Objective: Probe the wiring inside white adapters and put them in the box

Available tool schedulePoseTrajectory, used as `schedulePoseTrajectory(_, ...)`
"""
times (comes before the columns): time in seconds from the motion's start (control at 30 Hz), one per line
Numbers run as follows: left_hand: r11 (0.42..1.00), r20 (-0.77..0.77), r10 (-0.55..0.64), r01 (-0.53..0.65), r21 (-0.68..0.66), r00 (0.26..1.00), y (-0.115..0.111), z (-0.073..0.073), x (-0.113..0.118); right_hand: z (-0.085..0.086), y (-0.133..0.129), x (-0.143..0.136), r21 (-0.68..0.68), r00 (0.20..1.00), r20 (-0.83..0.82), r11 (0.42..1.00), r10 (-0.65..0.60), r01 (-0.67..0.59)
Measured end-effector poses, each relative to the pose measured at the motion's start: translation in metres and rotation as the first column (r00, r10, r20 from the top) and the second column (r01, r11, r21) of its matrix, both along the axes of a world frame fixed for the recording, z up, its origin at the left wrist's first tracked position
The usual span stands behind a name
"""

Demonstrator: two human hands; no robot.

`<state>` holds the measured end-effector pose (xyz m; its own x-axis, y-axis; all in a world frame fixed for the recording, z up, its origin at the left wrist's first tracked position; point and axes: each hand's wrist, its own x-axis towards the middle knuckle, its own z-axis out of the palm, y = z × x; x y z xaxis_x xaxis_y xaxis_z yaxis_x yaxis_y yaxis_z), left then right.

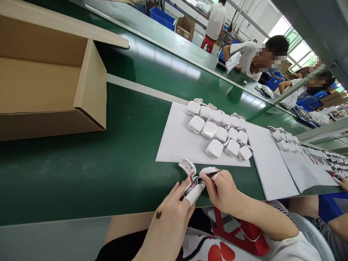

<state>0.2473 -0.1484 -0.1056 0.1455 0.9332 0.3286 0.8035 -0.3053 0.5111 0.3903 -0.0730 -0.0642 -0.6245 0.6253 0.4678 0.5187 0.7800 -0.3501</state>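
My left hand (174, 210) grips a small white plastic housing (194, 190) near the table's front edge. Its white cover (187, 166) is flipped up, and red, black, yellow and blue wires (195, 180) show inside. With fingers pinched, my right hand (224, 190) holds dark, slim tweezers (214, 173) at the housing's right side; their tip by the wires is partly hidden. White finger covers sit on fingers of both hands. Just beyond, several white housings (209, 129) with cables stand in rows on a white sheet (174, 145).
An open cardboard box (92, 87) stands on the green table (122, 163) at left. More white sheets (269, 163) with parts run along the right, where a neighbour's hand (344, 183) shows. Other people sit across the line, beyond a metal frame (288, 92).
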Motion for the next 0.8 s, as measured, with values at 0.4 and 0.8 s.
schedulePoseTrajectory(0.4, 0.998, 0.025, 0.028, -0.027, -0.065, 0.999, -0.003, -0.003, 0.005, 0.003, 0.005, 0.008, 0.216, 0.985, -0.115, 0.971, 0.128, -0.101)
schedulePoseTrajectory(0.8, 0.999, 0.035, 0.012, -0.011, -0.040, 0.999, -0.003, 0.001, 0.004, 0.007, -0.007, 0.006, 0.149, 0.992, -0.125, 0.989, 0.006, 0.012)
